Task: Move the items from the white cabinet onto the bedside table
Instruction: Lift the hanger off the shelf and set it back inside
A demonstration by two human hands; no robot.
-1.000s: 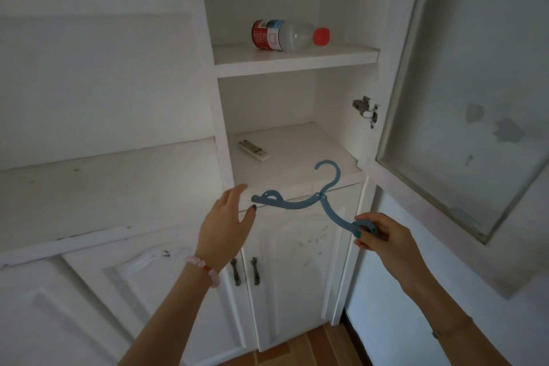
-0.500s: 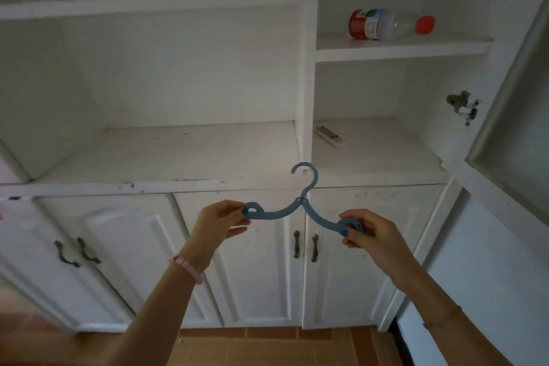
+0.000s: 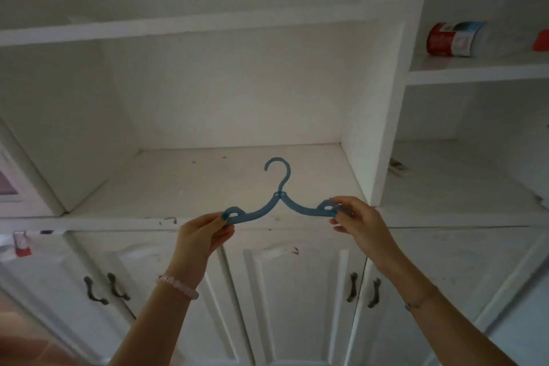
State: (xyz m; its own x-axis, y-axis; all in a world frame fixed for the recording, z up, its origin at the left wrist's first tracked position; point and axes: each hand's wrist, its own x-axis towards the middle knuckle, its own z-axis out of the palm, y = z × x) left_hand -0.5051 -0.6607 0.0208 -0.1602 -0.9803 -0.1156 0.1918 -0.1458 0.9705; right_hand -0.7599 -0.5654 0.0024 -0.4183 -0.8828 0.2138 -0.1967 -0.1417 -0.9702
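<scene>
Now hanger [image 3: 277, 195]: spread level, out of white cabinet [image 3: 386, 98].
Left hand [image 3: 199, 238]: newly pinches left tip.
Right hand [image 3: 359, 226]: pinches right tip.
Bottle [image 3: 454, 38]: awaits on shelf.

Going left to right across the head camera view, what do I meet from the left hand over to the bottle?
In order: left hand → blue hanger → right hand → remote control → bottle, lying on the upper shelf.
</scene>
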